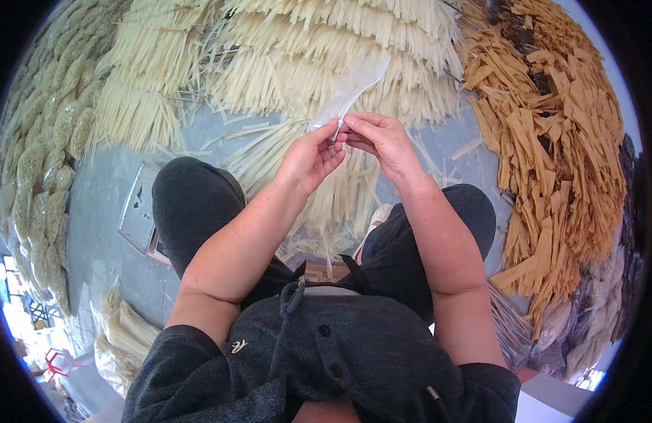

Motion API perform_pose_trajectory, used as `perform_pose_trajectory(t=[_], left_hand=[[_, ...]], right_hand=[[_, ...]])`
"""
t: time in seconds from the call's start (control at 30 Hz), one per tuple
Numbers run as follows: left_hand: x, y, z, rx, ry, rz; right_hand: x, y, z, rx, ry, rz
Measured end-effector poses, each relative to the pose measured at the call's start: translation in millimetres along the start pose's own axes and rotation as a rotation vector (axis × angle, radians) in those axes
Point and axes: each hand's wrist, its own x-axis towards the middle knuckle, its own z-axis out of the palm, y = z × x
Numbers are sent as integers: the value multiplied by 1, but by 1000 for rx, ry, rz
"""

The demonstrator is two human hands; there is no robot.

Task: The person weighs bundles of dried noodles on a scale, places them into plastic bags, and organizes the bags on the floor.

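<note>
My left hand (315,154) and my right hand (379,138) meet in front of me, above the floor. Between their fingertips they pinch the lower end of a thin, clear plastic strip or bag (352,87), which stretches up and to the right. Its exact form cannot be told. Below my hands, pale flat strips (331,198) lie fanned out on the floor between my knees. Beyond them, many more pale strips (336,69) lie in overlapping rows.
Orange-brown flat strips (542,211) are heaped at the right. Plastic-wrapped bundles (53,127) are stacked at the left. A worn metal box or lid (138,206) stands by my left knee on the grey floor (101,211). Wrapped pale strips (127,333) lie at lower left.
</note>
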Motion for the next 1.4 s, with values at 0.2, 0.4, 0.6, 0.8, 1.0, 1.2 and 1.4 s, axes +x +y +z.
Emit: perform_pose_trajectory(t=[0.2,0.4,0.6,0.8,1.0,1.2,1.4], left_hand=[[2,3,-3,45,-9,-33],[0,5,-4,93,-8,-18],[0,7,-7,283,-39,-3],[-14,4,3,591,-209,-159],[-18,9,-10,495,-216,-228],[-16,12,-37,515,-217,-386],[-11,12,-57,261,-222,-363]], right_hand=[[3,1,-3,16,-24,0],[4,3,-3,30,-35,-10],[5,3,-7,76,-31,35],[24,-4,-42,232,288,-74],[32,-34,-112,403,673,-437],[14,-56,-143,362,888,-582],[11,-62,-125,152,1020,-742]])
